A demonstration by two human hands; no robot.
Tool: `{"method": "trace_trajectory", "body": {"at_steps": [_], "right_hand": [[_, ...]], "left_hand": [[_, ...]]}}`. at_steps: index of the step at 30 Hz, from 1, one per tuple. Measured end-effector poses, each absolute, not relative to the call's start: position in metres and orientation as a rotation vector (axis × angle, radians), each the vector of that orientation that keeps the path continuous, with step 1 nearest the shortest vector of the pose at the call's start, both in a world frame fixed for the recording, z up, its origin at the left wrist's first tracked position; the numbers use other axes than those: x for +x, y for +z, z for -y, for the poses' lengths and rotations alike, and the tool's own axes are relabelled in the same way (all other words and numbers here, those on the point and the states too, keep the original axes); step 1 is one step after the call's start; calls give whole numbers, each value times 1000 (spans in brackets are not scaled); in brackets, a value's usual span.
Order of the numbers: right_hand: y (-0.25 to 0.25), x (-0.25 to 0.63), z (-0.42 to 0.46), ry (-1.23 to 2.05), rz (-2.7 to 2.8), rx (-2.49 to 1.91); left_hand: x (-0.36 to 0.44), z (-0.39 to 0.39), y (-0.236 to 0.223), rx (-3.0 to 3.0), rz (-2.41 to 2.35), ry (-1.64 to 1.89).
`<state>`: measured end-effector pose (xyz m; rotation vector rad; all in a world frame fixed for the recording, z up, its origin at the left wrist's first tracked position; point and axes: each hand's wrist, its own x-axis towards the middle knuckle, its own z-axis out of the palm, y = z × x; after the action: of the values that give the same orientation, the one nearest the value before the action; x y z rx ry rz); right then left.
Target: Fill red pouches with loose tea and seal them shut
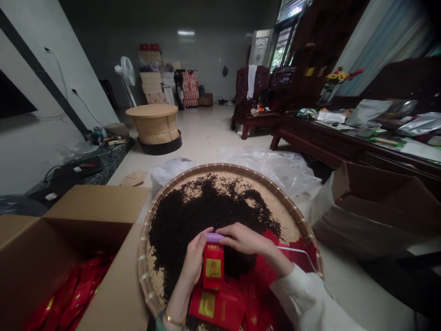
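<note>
Over a round woven bamboo tray (142, 257), my left hand (195, 258) holds a red tea packet (213, 265) with a gold label, its fingers closed at the upper left side. My right hand (241, 238) grips a slim purple handheld bag sealer (214, 237) lying across the packet's top edge. A white cord (296, 250) shows beyond my right wrist. Dark loose tea leaves (203, 211) cover much of the tray. Below my hands, several more red packets (223, 305) lie in a pile at the tray's near right.
At left stands an open cardboard box (98, 202) with red packets (74, 289) inside. Another open box (375, 211) is at right. Clear plastic sheeting (272, 168) lies behind the tray. Farther off are a round table (151, 110), a fan (127, 71) and a cluttered dark wooden table (344, 142).
</note>
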<state>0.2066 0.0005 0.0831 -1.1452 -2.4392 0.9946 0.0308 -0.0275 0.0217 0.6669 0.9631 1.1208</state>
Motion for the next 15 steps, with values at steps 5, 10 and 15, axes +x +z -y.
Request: {"method": "trace_trajectory", "body": {"at_steps": [5, 10, 15], "right_hand": [[80, 202, -2, 1036, 2339, -1203], [74, 191, -1, 975, 2227, -1472], [70, 183, 2, 743, 2342, -1637]], "left_hand": [[31, 25, 20, 714, -945, 1138], [34, 26, 18, 730, -943, 1119], [34, 25, 15, 746, -904, 1114]]}}
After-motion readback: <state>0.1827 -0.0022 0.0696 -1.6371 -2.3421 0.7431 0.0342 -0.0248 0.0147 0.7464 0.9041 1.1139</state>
